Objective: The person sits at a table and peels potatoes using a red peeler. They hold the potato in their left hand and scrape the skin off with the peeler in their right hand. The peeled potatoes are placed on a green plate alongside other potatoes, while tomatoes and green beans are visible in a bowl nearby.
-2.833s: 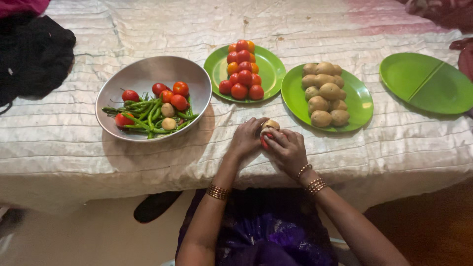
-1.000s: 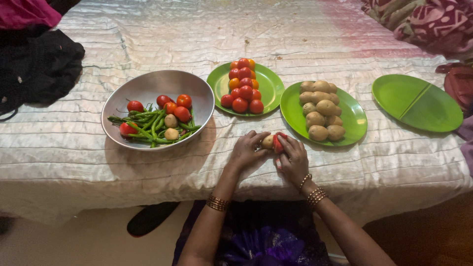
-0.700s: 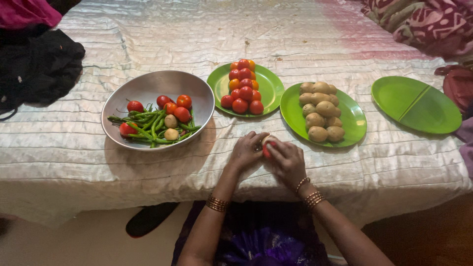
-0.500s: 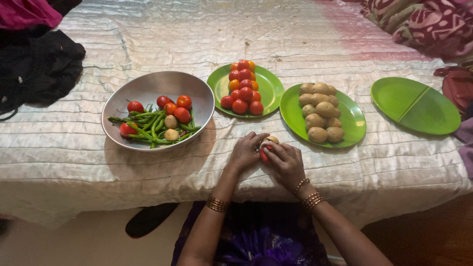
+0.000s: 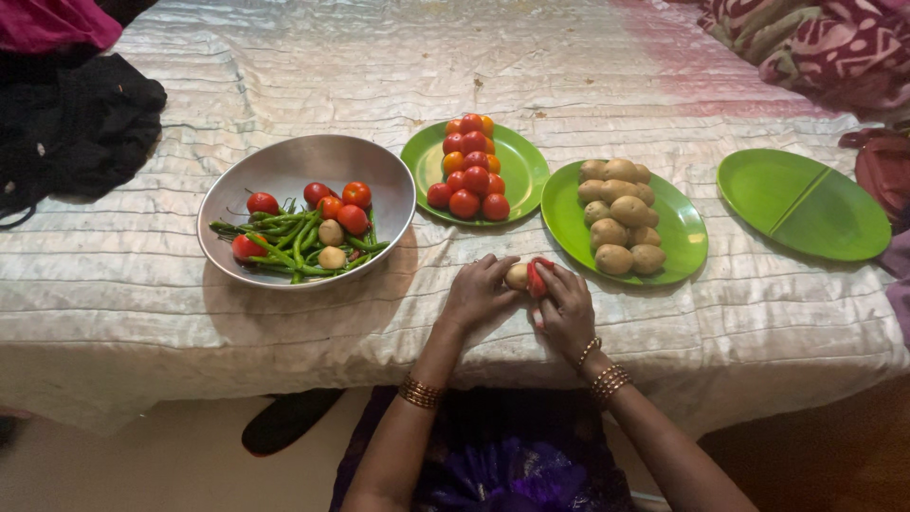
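Left hand [image 5: 479, 294]: grip closed on potato [image 5: 517, 276], at the cloth-covered worktop [image 5: 142, 303] near edge. Right hand [image 5: 566, 305]: grip closed on red peeler [image 5: 538, 277], touching potato. Beside: plate of potatoes [image 5: 682, 228], metal bowl [image 5: 275, 166].

A table [image 5: 142, 313] fills most of the view, covered by a pale, shiny, ribbed cloth [image 5: 332, 66] that hangs over the near edge. The cloth carries a pinkish stain [image 5: 701, 57] towards the far right. Dark fabric [image 5: 76, 123] lies heaped at the far left corner; patterned maroon fabric [image 5: 815, 47] at the far right. Below, a light floor [image 5: 142, 465], dim, with a dark object [image 5: 284, 419], possibly footwear.
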